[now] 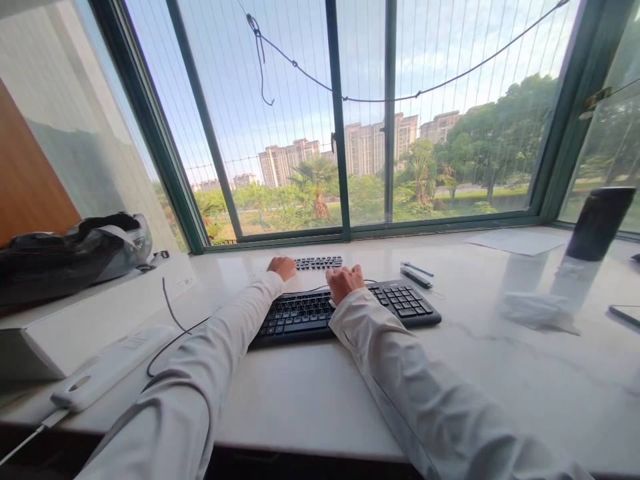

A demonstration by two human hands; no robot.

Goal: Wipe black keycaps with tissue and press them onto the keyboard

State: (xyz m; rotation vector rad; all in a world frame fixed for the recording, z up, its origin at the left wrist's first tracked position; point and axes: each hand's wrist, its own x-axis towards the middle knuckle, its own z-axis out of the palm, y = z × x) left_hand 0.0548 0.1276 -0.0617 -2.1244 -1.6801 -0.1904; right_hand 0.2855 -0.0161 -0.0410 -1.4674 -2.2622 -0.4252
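A black full-size keyboard [303,313] lies on the white countertop in front of me, partly covered by my right sleeve. Beyond it are rows of small dark keys [320,263] on a white ground; I cannot tell whether they are loose keycaps or a second keyboard. My left hand [283,267] is at the left end of those rows, its fingers bent downward and mostly hidden. Over the far middle edge of the black keyboard, my right hand [345,283] is closed with the fingers curled together. Whatever either hand pinches is too small or hidden to make out.
Right of the hands lie pens [416,277], a clear plastic bag [540,312], paper [515,241] and a dark tumbler [600,223]. At left are a white power strip [113,367], a cable and a white box [100,310] under a black bag [70,257]. Windows stand behind.
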